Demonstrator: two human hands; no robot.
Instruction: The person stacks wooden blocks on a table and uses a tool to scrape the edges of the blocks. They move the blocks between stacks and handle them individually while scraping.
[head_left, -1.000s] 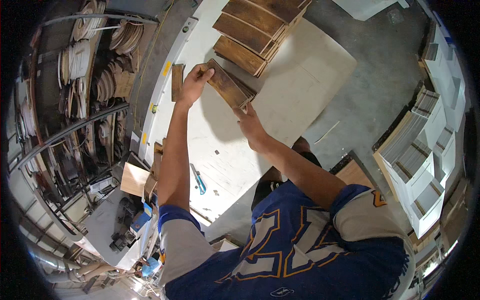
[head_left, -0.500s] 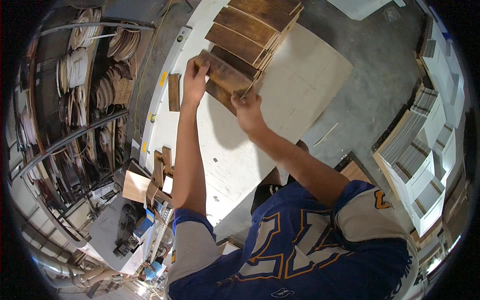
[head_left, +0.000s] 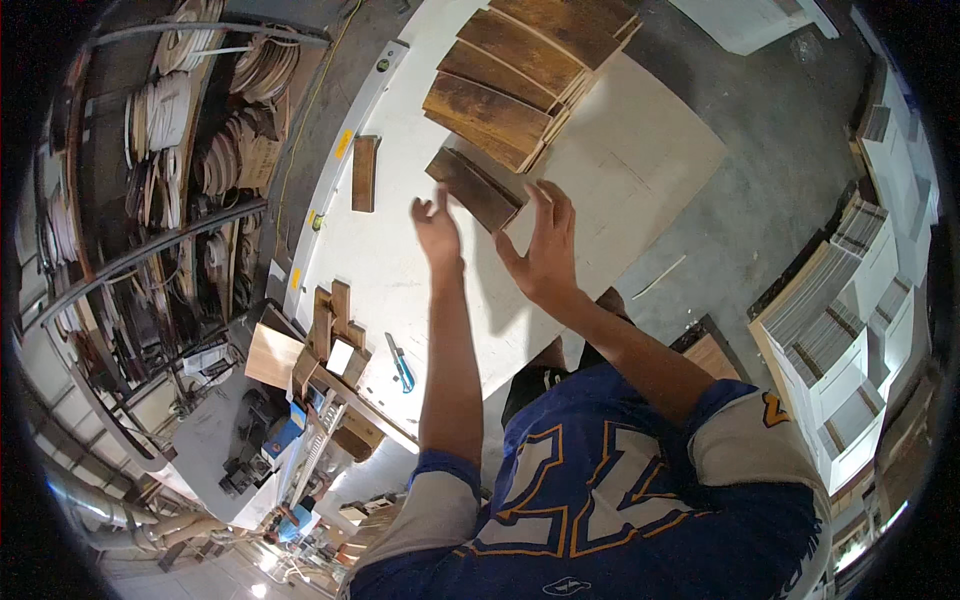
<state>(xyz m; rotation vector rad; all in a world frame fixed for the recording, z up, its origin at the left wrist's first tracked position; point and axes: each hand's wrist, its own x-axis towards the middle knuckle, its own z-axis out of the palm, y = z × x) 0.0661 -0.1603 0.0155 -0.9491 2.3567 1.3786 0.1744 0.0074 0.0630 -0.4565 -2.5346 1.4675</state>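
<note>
A short dark brown wooden board (head_left: 474,190) lies slantwise on the white table, apparently on top of another piece. My left hand (head_left: 438,232) is just off its near left side, empty, with fingers apart and slightly blurred. By the board's right end is my right hand (head_left: 545,240), open, thumb and fingers spread around that corner; whether it touches the wood I cannot tell. Just beyond lie overlapping stacks of brown wooden boards (head_left: 490,112). To the left, a narrow brown wood piece (head_left: 365,173) lies alone.
A long level (head_left: 345,155) runs along the table's (head_left: 410,290) left side. A blue utility knife (head_left: 402,365) lies near my left forearm, beside wood offcuts (head_left: 322,320). Shelves with coiled edging strips (head_left: 235,150) stand at left; white panels (head_left: 850,340) are at right.
Both hands have let go of the board they held and drawn back toward me, opening. My view has shifted slightly, and the utility knife now shows beside my left forearm.
</note>
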